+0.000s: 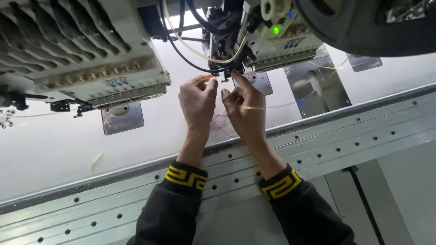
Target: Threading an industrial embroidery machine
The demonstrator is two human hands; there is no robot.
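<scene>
Nearest me, the metal rail [318,136]. Beyond it my left hand [197,102] pinches yellow thread [203,80]; my right hand [245,109] fingers it just below the needle head [227,68]. Threading looks unfinished, I judge: thread not yet through.

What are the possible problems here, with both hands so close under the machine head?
1. The right hand reaches up to the needle area of the embroidery head, whose green light is on; if the head moved, a finger might be hurt.
2. The thin yellow thread pinched by the left hand may slip or snap.
3. Loose pink threads below could tangle.
</scene>
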